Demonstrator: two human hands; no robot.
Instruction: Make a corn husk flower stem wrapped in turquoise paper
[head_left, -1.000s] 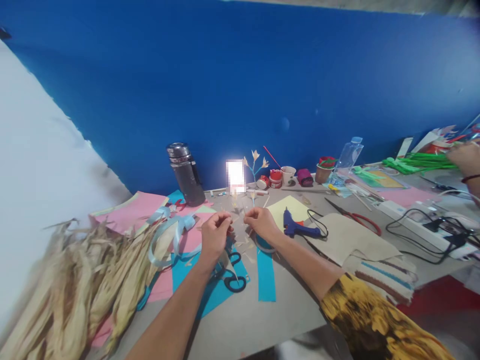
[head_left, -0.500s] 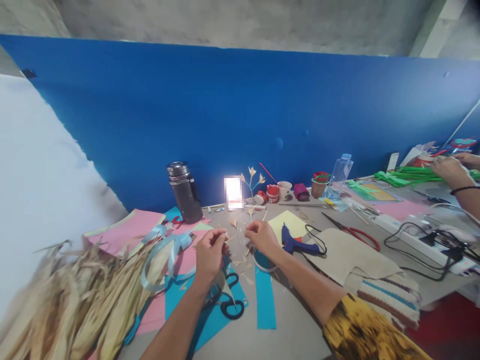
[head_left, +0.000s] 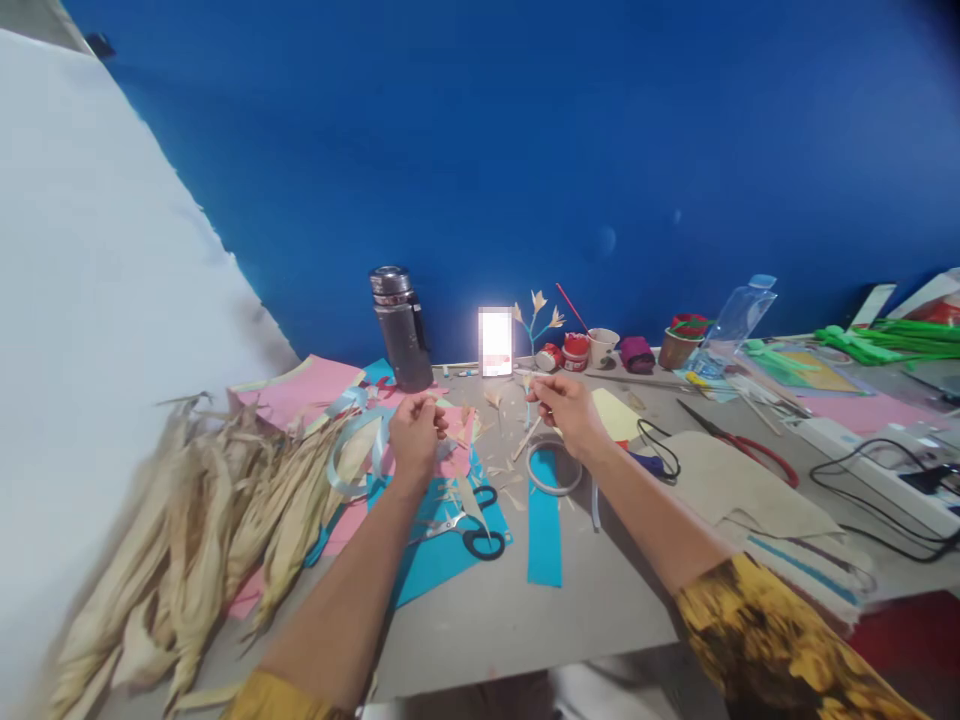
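Note:
My left hand (head_left: 416, 437) is closed above the pink paper (head_left: 459, 455), its fingertips drawn together; whatever lies between them is too small to make out. Thumb and fingers of my right hand (head_left: 568, 412) are pinched right beside a small pale husk flower (head_left: 526, 386); whether they grip it I cannot tell. Another husk flower (head_left: 493, 398) lies between the hands. Black-handled scissors (head_left: 482, 525) rest on blue paper (head_left: 442, 570) below my left hand. Under my right wrist are a pale ribbon roll (head_left: 553, 488) and a blue strip (head_left: 545, 550).
Dried corn husks (head_left: 187, 530) are heaped at left. A dark thermos (head_left: 403, 340), a bright phone (head_left: 495, 345), a branch of husk flowers (head_left: 534, 325), paint jars (head_left: 575, 352) and a paper cup (head_left: 602, 348) stand along the blue wall. Red-handled scissors (head_left: 765, 455) and a power strip (head_left: 877, 480) lie right.
The view has tilted down and left. My left hand has moved left, away from my right hand, and my right hand has moved up to beside the small flower.

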